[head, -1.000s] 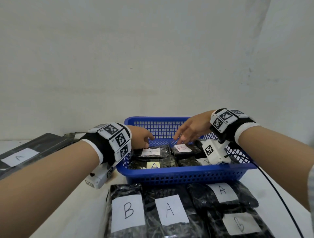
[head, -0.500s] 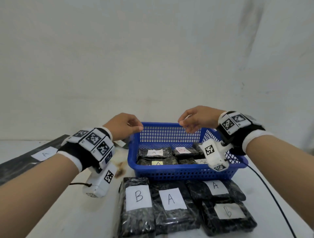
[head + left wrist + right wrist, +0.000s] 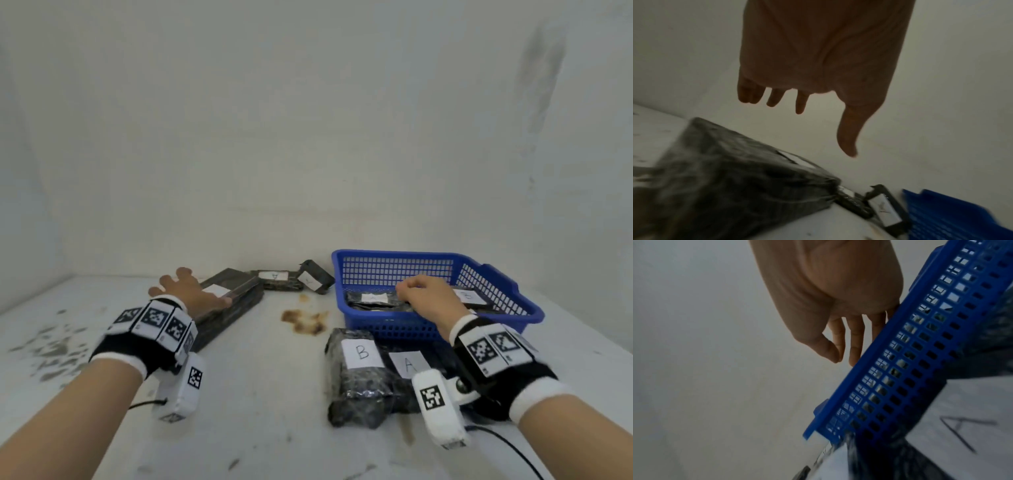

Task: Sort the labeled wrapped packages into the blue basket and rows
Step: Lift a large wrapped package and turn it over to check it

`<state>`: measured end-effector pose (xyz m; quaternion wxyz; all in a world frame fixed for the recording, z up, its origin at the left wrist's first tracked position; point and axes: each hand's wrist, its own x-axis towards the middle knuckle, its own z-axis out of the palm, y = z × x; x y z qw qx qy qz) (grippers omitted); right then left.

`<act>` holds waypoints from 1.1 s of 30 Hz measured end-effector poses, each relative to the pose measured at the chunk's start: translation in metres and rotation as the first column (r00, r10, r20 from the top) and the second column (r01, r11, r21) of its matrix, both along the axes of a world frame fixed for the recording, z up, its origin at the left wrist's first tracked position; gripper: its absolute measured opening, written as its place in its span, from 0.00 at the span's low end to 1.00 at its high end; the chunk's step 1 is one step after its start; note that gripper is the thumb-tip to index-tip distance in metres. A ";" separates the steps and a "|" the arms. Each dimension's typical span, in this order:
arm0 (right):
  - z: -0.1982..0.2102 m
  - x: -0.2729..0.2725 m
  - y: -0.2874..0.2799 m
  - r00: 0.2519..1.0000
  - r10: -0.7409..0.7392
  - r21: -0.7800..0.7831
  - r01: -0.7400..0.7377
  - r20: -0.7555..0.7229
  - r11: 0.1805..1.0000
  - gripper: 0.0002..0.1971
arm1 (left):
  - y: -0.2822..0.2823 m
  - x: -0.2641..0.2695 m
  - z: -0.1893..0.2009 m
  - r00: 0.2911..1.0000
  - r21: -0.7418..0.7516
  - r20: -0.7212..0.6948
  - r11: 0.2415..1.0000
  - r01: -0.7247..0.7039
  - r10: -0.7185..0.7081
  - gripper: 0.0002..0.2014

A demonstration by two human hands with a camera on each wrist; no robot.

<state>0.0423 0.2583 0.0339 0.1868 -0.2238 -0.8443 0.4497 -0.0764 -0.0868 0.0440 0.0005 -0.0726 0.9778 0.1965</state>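
The blue basket (image 3: 507, 310) stands at the right with labeled dark packages (image 3: 373, 297) inside. My right hand (image 3: 423, 296) hangs over its front wall, fingers (image 3: 856, 344) relaxed and holding nothing; the little finger is hidden behind the basket rim (image 3: 906, 331). My left hand (image 3: 186, 291) is spread above a large flat dark package (image 3: 236, 310) with a white label (image 3: 215, 290) at the left. In the left wrist view its fingers (image 3: 801, 104) and thumb are apart from that package (image 3: 735, 178). Packages B (image 3: 361, 353) and A (image 3: 407, 365) lie before the basket.
Two smaller labeled packages (image 3: 275, 277) (image 3: 313, 281) lie at the back between the flat package and the basket. A brown stain (image 3: 303, 320) marks the white table. A wall stands close behind. A black cable (image 3: 513, 448) trails from my right wrist.
Both hands were raised over the basket; my left hand has swung left over the large flat package, and my right hand has dropped to the basket's front wall. The head view turned left.
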 end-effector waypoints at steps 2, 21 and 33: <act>-0.005 0.007 -0.008 0.999 0.034 0.026 -0.035 0.008 0.999 0.05 | -0.014 -0.006 -0.009 0.994 0.002 0.110 1.000 0.012 -0.012 0.61; -0.003 0.029 -0.016 0.988 0.148 0.190 -0.153 0.043 0.970 0.15 | -0.024 0.005 0.012 0.994 -0.067 -0.095 0.996 0.054 -0.060 0.54; 0.080 0.063 -0.032 0.851 0.417 -0.357 -0.515 -0.318 0.779 0.35 | 0.027 0.108 0.083 0.711 0.179 -0.550 0.769 0.613 -0.439 0.56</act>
